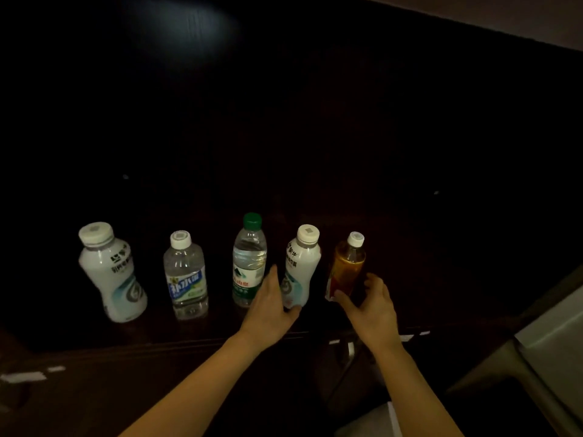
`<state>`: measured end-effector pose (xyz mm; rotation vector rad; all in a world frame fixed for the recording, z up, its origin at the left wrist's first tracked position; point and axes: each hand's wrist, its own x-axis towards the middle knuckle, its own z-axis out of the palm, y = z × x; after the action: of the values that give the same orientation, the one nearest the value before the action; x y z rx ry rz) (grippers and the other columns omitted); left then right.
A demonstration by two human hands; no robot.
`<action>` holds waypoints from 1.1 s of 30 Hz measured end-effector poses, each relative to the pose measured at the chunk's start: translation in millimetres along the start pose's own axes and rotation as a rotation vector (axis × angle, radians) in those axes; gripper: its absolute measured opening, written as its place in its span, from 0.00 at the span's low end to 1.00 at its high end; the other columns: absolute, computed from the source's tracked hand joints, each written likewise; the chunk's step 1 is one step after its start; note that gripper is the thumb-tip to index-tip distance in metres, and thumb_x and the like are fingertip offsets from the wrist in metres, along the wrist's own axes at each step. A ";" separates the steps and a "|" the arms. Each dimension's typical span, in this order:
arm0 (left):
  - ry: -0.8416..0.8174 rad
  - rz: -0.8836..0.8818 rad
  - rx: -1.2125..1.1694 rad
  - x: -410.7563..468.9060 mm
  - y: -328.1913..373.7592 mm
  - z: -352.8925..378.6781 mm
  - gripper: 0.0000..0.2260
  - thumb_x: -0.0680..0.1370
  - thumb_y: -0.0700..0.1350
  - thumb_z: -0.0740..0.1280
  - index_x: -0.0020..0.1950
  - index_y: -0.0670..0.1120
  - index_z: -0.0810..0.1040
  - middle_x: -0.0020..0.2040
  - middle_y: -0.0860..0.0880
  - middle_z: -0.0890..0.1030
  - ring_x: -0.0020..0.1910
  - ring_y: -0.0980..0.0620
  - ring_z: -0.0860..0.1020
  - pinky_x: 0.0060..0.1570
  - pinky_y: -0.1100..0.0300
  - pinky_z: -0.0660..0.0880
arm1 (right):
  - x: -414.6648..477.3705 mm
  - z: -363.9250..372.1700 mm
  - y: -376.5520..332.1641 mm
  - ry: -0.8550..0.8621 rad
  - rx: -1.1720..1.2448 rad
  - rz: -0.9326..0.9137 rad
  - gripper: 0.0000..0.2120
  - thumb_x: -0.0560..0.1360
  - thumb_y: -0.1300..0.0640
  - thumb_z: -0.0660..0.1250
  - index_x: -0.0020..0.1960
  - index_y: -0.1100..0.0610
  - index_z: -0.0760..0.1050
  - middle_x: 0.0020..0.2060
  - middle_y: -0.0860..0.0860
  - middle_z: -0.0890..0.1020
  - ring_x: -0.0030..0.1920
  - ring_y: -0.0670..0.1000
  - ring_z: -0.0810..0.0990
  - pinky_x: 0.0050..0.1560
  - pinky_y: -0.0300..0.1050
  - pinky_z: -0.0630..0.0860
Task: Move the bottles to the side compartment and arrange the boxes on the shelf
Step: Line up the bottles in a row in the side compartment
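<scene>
Several bottles stand in a row on a dark surface: a white milk bottle (112,272) at far left, a clear bottle with a blue label (186,275), a green-capped water bottle (249,257), a second white milk bottle (301,263) and an amber tea bottle (347,266). My left hand (271,304) wraps round the base of the second white milk bottle, thumb up along its left side. My right hand (370,299) grips the lower part of the amber tea bottle. No boxes are visible.
The scene is very dark; the dark cabinet surface (220,329) ends in a front edge below the bottles. A pale grey object (549,348) sits at the lower right. Behind the bottles everything is black, with one faint light reflection.
</scene>
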<state>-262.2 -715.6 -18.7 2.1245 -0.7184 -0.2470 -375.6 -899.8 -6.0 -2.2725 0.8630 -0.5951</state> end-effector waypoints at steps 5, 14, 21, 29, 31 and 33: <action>0.029 -0.082 -0.128 14.2 12.0 11.4 0.45 0.73 0.40 0.75 0.81 0.43 0.50 0.73 0.45 0.71 0.71 0.50 0.71 0.64 0.65 0.65 | 21.1 8.4 11.6 -0.084 0.144 -0.015 0.49 0.64 0.38 0.78 0.76 0.53 0.59 0.72 0.54 0.67 0.71 0.55 0.69 0.65 0.53 0.72; 0.161 -0.086 -0.101 17.3 9.9 28.6 0.34 0.72 0.37 0.74 0.76 0.43 0.65 0.68 0.46 0.77 0.68 0.48 0.75 0.67 0.53 0.72 | 40.3 32.0 15.5 -0.052 0.186 -0.017 0.52 0.59 0.36 0.80 0.72 0.56 0.59 0.67 0.57 0.67 0.66 0.59 0.72 0.59 0.58 0.77; 0.315 -0.117 -0.095 15.6 9.9 46.4 0.30 0.70 0.42 0.77 0.70 0.46 0.71 0.63 0.48 0.77 0.63 0.51 0.75 0.61 0.61 0.71 | 46.4 38.7 19.7 0.053 0.154 -0.057 0.43 0.62 0.36 0.79 0.65 0.57 0.64 0.59 0.56 0.73 0.56 0.57 0.77 0.46 0.52 0.79; 0.417 -0.187 -0.011 18.2 15.3 61.4 0.29 0.70 0.47 0.77 0.67 0.44 0.72 0.61 0.47 0.71 0.62 0.48 0.73 0.60 0.60 0.71 | 60.5 29.0 36.9 -0.101 0.260 -0.134 0.39 0.63 0.41 0.80 0.66 0.54 0.67 0.57 0.49 0.74 0.53 0.48 0.77 0.44 0.38 0.72; 0.434 -0.196 -0.006 19.0 15.5 63.7 0.28 0.70 0.48 0.78 0.66 0.43 0.72 0.61 0.47 0.70 0.61 0.48 0.72 0.61 0.59 0.71 | 64.9 25.7 43.9 -0.180 0.314 -0.129 0.38 0.64 0.43 0.81 0.67 0.51 0.66 0.58 0.47 0.76 0.56 0.47 0.78 0.52 0.42 0.76; 0.450 -0.206 -0.017 19.8 16.3 65.1 0.27 0.70 0.48 0.78 0.65 0.44 0.73 0.61 0.47 0.70 0.60 0.49 0.73 0.62 0.58 0.72 | 67.8 21.7 50.5 -0.240 0.344 -0.126 0.37 0.65 0.46 0.81 0.67 0.48 0.65 0.56 0.42 0.76 0.55 0.42 0.77 0.54 0.38 0.75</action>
<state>-279.7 -778.3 -44.3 2.1318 -0.2347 0.1166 -337.7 -968.9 -43.6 -2.0389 0.4632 -0.4720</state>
